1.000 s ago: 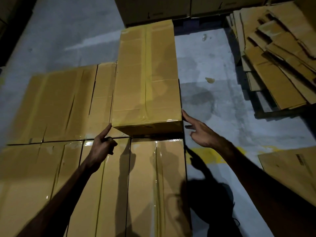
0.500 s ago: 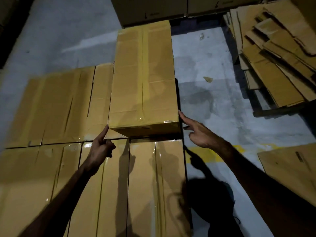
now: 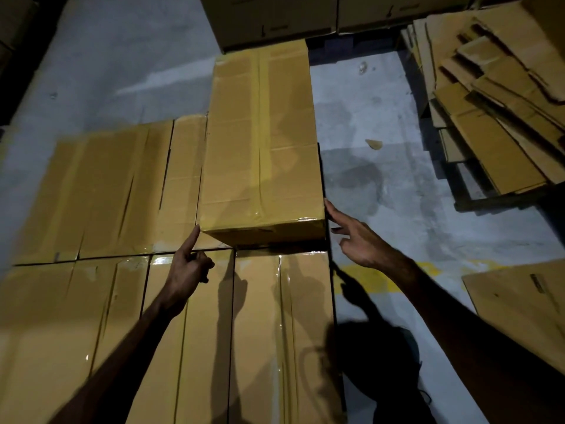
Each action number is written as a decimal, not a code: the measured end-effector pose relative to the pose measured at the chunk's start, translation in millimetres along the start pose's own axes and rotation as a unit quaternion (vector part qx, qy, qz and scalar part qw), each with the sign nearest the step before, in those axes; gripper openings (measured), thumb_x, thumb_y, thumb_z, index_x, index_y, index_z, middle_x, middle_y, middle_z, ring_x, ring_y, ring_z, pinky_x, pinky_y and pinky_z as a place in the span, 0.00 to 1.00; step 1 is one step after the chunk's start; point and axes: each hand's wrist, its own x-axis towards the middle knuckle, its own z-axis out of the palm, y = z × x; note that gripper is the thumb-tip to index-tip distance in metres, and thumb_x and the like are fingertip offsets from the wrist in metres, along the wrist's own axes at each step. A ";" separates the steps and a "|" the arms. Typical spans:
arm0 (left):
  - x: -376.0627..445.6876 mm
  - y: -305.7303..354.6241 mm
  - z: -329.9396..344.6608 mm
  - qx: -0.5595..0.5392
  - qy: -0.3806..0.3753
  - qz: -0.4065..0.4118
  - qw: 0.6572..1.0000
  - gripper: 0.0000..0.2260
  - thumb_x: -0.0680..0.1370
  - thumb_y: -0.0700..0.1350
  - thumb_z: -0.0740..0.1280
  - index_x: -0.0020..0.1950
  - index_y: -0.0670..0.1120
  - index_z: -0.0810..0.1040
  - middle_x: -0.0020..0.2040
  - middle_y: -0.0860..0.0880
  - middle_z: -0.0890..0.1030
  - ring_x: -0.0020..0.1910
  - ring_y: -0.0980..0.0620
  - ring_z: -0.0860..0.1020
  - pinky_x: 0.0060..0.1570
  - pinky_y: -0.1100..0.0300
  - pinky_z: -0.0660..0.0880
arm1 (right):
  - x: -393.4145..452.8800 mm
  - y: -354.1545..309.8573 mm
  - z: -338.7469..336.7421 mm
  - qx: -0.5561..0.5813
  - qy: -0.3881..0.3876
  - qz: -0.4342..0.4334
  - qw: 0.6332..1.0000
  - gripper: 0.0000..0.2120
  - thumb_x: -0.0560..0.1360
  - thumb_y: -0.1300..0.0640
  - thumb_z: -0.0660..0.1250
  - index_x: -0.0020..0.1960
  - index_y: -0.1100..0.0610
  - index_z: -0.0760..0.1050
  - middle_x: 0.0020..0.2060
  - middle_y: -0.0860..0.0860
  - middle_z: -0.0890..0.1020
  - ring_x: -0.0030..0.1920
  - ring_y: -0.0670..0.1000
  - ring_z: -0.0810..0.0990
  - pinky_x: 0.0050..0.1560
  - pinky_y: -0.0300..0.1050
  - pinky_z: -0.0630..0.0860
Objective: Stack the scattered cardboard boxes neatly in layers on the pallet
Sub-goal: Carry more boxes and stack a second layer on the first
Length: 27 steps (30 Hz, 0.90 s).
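The left hand reaches forward with its index finger stretched out straight, the tip touching the near left corner of the top cardboard box; its other fingers are curled into the palm and hold nothing. The right hand is spread, fingers straight and apart, with the fingertip of the longest one laid against the near right edge of the same box, so neither hand's grip is clamped on anything. That taped box lies lengthwise between the two hands and runs away from them, resting as a second layer on the lower layer of boxes that spreads out to the left of the left hand and beneath both forearms. The near row of that layer sits directly under the wrists, its tape shining. The pallet itself is hidden under the boxes. Right of the right hand the grey concrete floor shows, with a yellow painted line just past the wrist and a small cardboard scrap further ahead. Far to the right of that hand is a loose heap of flattened cardboard sheets, and a single flat sheet lies beside the right forearm. Beyond the top box, well ahead of both hands, stand more cartons.
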 end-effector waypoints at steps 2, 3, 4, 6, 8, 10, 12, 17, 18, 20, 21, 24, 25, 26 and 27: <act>-0.1 -0.5 -0.2 0.000 0.001 0.000 1.000 0.38 0.81 0.29 0.61 0.85 0.56 0.57 0.31 0.52 0.77 0.39 0.49 0.77 0.42 0.48 0.78 | -0.8 -1.7 -0.3 0.006 -0.002 0.007 1.000 0.49 0.77 0.75 0.58 0.84 0.35 0.47 0.83 0.48 0.60 0.78 0.53 0.68 0.73 0.52 0.74; -0.1 -1.0 0.1 -0.001 0.002 0.000 1.000 0.37 0.81 0.29 0.61 0.85 0.56 0.57 0.31 0.52 0.78 0.40 0.48 0.77 0.43 0.48 0.78 | -1.3 -2.6 -0.2 0.010 -0.003 0.009 1.000 0.49 0.77 0.76 0.58 0.84 0.35 0.47 0.83 0.48 0.60 0.78 0.54 0.68 0.73 0.52 0.74; 0.2 -1.6 0.5 -0.001 0.004 -0.001 1.000 0.38 0.81 0.29 0.61 0.85 0.56 0.57 0.31 0.52 0.78 0.40 0.48 0.77 0.43 0.47 0.78 | -1.3 -2.9 0.3 0.014 -0.001 0.007 1.000 0.49 0.77 0.76 0.58 0.84 0.35 0.47 0.83 0.47 0.60 0.78 0.54 0.68 0.73 0.52 0.74; 1.4 -3.6 0.9 0.000 0.008 -0.003 1.000 0.38 0.81 0.29 0.62 0.85 0.57 0.57 0.33 0.50 0.78 0.40 0.49 0.77 0.44 0.46 0.78 | -1.1 -2.9 0.9 0.016 0.002 -0.001 1.000 0.50 0.77 0.76 0.58 0.83 0.34 0.47 0.83 0.47 0.60 0.79 0.53 0.66 0.71 0.51 0.76; 2.6 -6.0 0.4 0.005 0.011 -0.003 1.000 0.38 0.81 0.29 0.62 0.85 0.58 0.57 0.33 0.50 0.78 0.38 0.51 0.77 0.43 0.46 0.79 | -1.3 -3.5 0.6 0.016 0.004 -0.002 1.000 0.49 0.77 0.76 0.58 0.84 0.35 0.47 0.83 0.46 0.60 0.79 0.53 0.67 0.67 0.49 0.79; 3.2 -6.9 -0.1 0.007 0.015 -0.003 1.000 0.38 0.81 0.29 0.62 0.85 0.57 0.57 0.33 0.49 0.78 0.37 0.51 0.77 0.42 0.47 0.78 | -1.9 -4.8 0.3 0.014 0.005 -0.002 1.000 0.49 0.78 0.76 0.58 0.84 0.36 0.48 0.83 0.47 0.61 0.78 0.53 0.69 0.67 0.47 0.78; 3.2 -6.6 0.6 0.013 0.021 0.002 1.000 0.38 0.81 0.29 0.62 0.85 0.56 0.58 0.37 0.43 0.77 0.39 0.49 0.77 0.42 0.47 0.79 | -2.5 -4.4 -0.3 0.010 0.012 -0.009 1.000 0.48 0.78 0.76 0.58 0.84 0.36 0.49 0.82 0.47 0.62 0.77 0.54 0.70 0.69 0.51 0.77; 9.1 -3.4 1.5 0.023 0.063 0.025 0.997 0.35 0.80 0.31 0.63 0.83 0.58 0.65 0.44 0.42 0.79 0.40 0.46 0.76 0.39 0.50 0.77 | 0.7 -2.3 -4.0 0.019 0.039 0.010 0.999 0.43 0.79 0.75 0.59 0.84 0.41 0.54 0.76 0.44 0.68 0.74 0.49 0.72 0.67 0.40 0.76; 11.7 -1.2 0.7 0.021 0.081 0.026 0.996 0.33 0.81 0.32 0.64 0.82 0.57 0.66 0.47 0.42 0.81 0.42 0.46 0.77 0.39 0.51 0.78 | 1.4 -2.3 -5.0 0.024 0.052 0.014 0.998 0.40 0.80 0.75 0.59 0.84 0.44 0.55 0.75 0.43 0.69 0.75 0.48 0.71 0.64 0.33 0.73; 18.0 5.5 -1.7 0.028 0.123 0.026 0.992 0.31 0.81 0.34 0.66 0.81 0.55 0.68 0.57 0.43 0.80 0.50 0.45 0.81 0.42 0.54 0.78 | 4.2 -1.6 -8.6 0.034 0.074 0.021 0.996 0.36 0.83 0.72 0.59 0.84 0.48 0.57 0.74 0.44 0.71 0.75 0.48 0.72 0.60 0.27 0.71; 20.8 8.5 -2.8 0.043 0.141 0.032 0.989 0.30 0.80 0.34 0.66 0.80 0.54 0.69 0.61 0.44 0.79 0.54 0.44 0.80 0.44 0.55 0.78 | 5.1 -1.2 -11.2 0.038 0.081 0.030 0.996 0.34 0.83 0.71 0.59 0.84 0.47 0.58 0.75 0.45 0.72 0.73 0.48 0.73 0.59 0.29 0.72; 26.4 21.2 -5.4 0.099 0.160 0.081 0.979 0.28 0.79 0.41 0.68 0.80 0.53 0.70 0.65 0.46 0.73 0.61 0.46 0.76 0.53 0.52 0.78 | 9.5 -5.2 -19.5 0.040 0.096 0.048 0.993 0.32 0.84 0.68 0.59 0.83 0.46 0.60 0.75 0.48 0.74 0.72 0.48 0.74 0.64 0.44 0.74; 29.1 25.3 -6.2 0.114 0.157 0.097 0.976 0.28 0.79 0.43 0.69 0.79 0.53 0.70 0.66 0.46 0.72 0.61 0.46 0.75 0.55 0.49 0.79 | 10.8 -8.5 -21.6 0.044 0.100 0.052 0.993 0.31 0.85 0.67 0.60 0.83 0.47 0.61 0.75 0.48 0.75 0.73 0.48 0.74 0.67 0.48 0.74; 31.9 29.6 -6.1 0.126 0.153 0.105 0.975 0.28 0.79 0.44 0.69 0.79 0.52 0.70 0.66 0.46 0.71 0.63 0.46 0.74 0.58 0.46 0.79 | 11.9 -12.1 -22.9 0.051 0.103 0.056 0.992 0.29 0.85 0.66 0.60 0.83 0.48 0.61 0.75 0.49 0.75 0.74 0.49 0.73 0.71 0.50 0.74; 35.4 35.1 -6.3 0.137 0.149 0.105 0.974 0.28 0.79 0.45 0.69 0.79 0.52 0.70 0.68 0.45 0.71 0.65 0.46 0.73 0.61 0.43 0.79 | 14.1 -17.0 -24.0 0.057 0.106 0.058 0.991 0.28 0.86 0.64 0.60 0.83 0.49 0.62 0.75 0.49 0.75 0.74 0.50 0.73 0.74 0.52 0.72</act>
